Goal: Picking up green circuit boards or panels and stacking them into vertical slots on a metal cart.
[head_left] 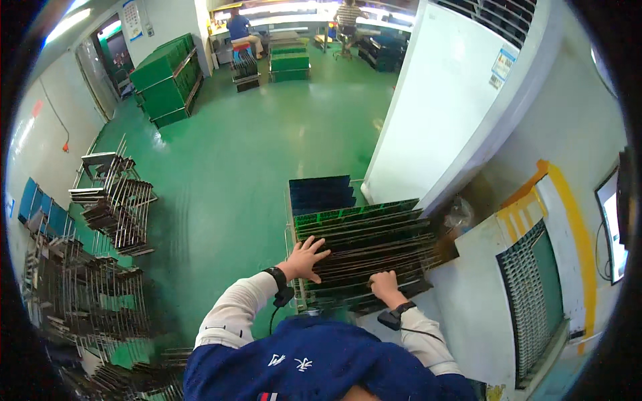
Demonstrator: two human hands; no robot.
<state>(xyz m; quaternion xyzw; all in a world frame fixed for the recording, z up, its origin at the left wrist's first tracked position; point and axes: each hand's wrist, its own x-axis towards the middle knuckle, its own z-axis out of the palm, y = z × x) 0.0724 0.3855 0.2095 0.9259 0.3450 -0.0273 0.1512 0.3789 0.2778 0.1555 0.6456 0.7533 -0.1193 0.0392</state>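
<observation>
Many thin dark panels (374,250), like circuit boards, stand on edge in a rack in front of me. Green panels (361,212) and dark blue ones (322,194) fill its far end. My left hand (304,259) lies over the left ends of the dark panels, its fingers spread. Nearer to me and to the right, my right hand (386,287) has its fingers curled over the top edge of a dark panel; the fingertips are partly hidden. Both wrists carry black straps with a small device and cable.
Empty metal racks (117,200) crowd the left side. A tall white cabinet (435,100) rises beyond the panels at right, near a machine with a roller opening (531,301). Green floor (247,147) stretches ahead to green stacks (170,77) and two seated people (239,28) at a lit bench.
</observation>
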